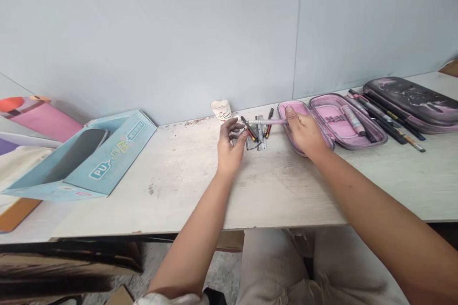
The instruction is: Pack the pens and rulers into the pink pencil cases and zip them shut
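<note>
Right hand [304, 131]: pinching pale strip [274, 122] | left hand [231, 142]: half curled, can't tell hold | in case [338, 132] by right fingers: marker [352, 119] | still out: pens [249, 129] by left fingers

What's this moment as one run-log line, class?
right hand: gripping pale strip | left hand: near strip's other end | pencil case: open
</note>
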{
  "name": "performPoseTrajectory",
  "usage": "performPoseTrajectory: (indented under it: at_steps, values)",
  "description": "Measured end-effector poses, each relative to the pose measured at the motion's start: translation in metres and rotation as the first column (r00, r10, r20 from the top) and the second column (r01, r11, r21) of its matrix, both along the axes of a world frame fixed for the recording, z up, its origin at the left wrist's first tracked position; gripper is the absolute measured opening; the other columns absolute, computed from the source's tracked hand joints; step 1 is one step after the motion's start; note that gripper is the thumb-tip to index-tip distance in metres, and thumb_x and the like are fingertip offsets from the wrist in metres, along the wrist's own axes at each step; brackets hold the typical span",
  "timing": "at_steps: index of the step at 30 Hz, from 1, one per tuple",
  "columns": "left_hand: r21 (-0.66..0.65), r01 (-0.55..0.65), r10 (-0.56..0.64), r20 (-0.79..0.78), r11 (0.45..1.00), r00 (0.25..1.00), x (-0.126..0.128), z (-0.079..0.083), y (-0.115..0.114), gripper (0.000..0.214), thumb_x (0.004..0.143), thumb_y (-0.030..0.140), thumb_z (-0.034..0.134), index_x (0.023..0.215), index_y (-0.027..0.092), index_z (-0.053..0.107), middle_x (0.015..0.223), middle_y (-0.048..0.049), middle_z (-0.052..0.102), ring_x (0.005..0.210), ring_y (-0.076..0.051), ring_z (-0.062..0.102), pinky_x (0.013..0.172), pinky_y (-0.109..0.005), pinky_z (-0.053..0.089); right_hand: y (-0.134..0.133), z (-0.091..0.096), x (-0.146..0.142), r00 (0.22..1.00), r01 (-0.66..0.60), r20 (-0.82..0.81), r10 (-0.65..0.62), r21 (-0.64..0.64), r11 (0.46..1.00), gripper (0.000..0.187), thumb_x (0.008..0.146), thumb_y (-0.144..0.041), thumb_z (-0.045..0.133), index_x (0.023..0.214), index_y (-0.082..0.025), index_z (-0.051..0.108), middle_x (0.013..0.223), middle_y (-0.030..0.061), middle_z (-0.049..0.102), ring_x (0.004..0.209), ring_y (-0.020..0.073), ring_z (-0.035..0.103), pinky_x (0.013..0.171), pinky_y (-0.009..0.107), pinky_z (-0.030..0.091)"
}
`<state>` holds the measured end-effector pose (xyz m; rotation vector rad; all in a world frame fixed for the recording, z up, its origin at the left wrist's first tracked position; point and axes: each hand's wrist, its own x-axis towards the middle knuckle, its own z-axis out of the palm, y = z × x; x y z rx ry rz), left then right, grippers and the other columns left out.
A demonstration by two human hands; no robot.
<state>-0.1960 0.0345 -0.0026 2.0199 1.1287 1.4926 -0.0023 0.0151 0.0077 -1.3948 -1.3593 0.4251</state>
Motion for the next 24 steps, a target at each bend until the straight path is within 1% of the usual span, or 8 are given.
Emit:
performPoseTrajectory:
  at_steps: [2,5,9,12,16,18,20,24]
  values:
    - [-0.037,0.038,-0.04,-0.033,0.999,0.999,0.007,0.002,-0.002,0.034,0.084,0.034,0.051,0.116,0.022,0.051,0.104,-0.0069,0.061,0.096,-0.017,0.056,0.081,-0.031,0.044,0.002,-0.002,0.0,0.993,-0.015,-0.113,0.016,0.012,1.0,0.055,0.082,-0.066,0.029,0.05,-0.022,0.035,0.045,-0.0028,0.038,0.046,0.0112,0.039,0.048,0.026,0.028]
    - [-0.053,0.124,-0.129,-0.091,0.991,0.988,0.028,0.007,-0.008,0.028,0.085,0.035,0.049,0.108,0.022,0.059,0.107,-0.0074,0.061,0.102,-0.019,0.055,0.088,-0.034,0.042,0.002,-0.004,-0.003,0.983,-0.092,-0.158,0.096,0.036,0.995,0.054,0.083,-0.066,0.027,0.053,-0.022,0.036,0.046,-0.0027,0.039,0.048,0.0118,0.04,0.048,0.025,0.029]
    - [-0.116,0.228,-0.221,0.074,0.967,0.973,0.065,0.014,-0.009,0.026,0.088,0.037,0.042,0.099,0.02,0.058,0.101,-0.006,0.063,0.1,-0.017,0.056,0.087,-0.031,0.043,-0.001,-0.004,-0.01,0.976,-0.174,-0.126,0.175,0.023,0.985,0.051,0.085,-0.062,0.027,0.054,-0.022,0.037,0.049,-0.0022,0.039,0.05,0.0128,0.04,0.049,0.027,0.028]
    - [-0.148,0.142,-0.122,0.137,0.979,0.983,0.081,0.016,-0.004,0.025,0.089,0.039,0.038,0.092,0.019,0.054,0.09,-0.0041,0.061,0.088,-0.014,0.057,0.08,-0.027,0.045,0.0,-0.002,-0.009,0.982,-0.157,-0.11,0.156,0.003,0.988,0.046,0.087,-0.055,0.029,0.056,-0.022,0.039,0.053,-0.0013,0.042,0.055,0.0143,0.041,0.053,0.028,0.029]
    - [-0.066,-0.076,0.078,0.017,0.995,0.997,0.079,0.011,0.003,0.025,0.09,0.038,0.037,0.078,0.019,0.049,0.077,-0.0023,0.055,0.078,-0.014,0.052,0.077,-0.029,0.042,0.012,-0.005,-0.002,0.959,-0.099,-0.269,0.083,-0.045,0.994,0.014,0.077,-0.031,0.047,0.068,-0.024,0.039,0.062,-0.0033,0.045,0.061,0.0145,0.044,0.058,0.027,0.034]
    - [0.042,-0.114,0.118,-0.116,0.993,0.986,0.073,0.006,0.005,0.022,0.087,0.035,0.042,0.073,0.019,0.047,0.078,-0.0032,0.054,0.081,-0.016,0.05,0.081,-0.032,0.04,0.02,-0.008,0.001,0.897,-0.13,-0.429,0.108,-0.022,0.991,0.018,0.066,-0.019,0.052,0.071,-0.024,0.036,0.065,-0.005,0.045,0.063,0.0129,0.047,0.06,0.026,0.037]
    - [0.119,-0.092,0.118,-0.235,0.989,0.965,0.067,0.002,0.004,0.018,0.085,0.032,0.046,0.072,0.019,0.048,0.082,-0.0044,0.054,0.085,-0.018,0.048,0.083,-0.033,0.038,0.025,-0.01,0.004,0.797,-0.179,-0.575,0.184,0.067,0.982,0.024,0.062,-0.014,0.053,0.074,-0.024,0.035,0.07,-0.0058,0.046,0.066,0.0114,0.051,0.063,0.025,0.041]
    - [0.134,-0.064,0.105,-0.327,0.989,0.939,0.063,-0.002,0.001,0.016,0.085,0.029,0.046,0.075,0.019,0.049,0.085,-0.0054,0.055,0.085,-0.018,0.048,0.083,-0.034,0.038,0.024,-0.003,0.006,0.593,-0.196,-0.738,0.322,0.256,0.947,0.023,0.068,-0.017,0.056,0.079,-0.024,0.037,0.078,-0.0058,0.05,0.074,0.0097,0.059,0.071,0.028,0.047]
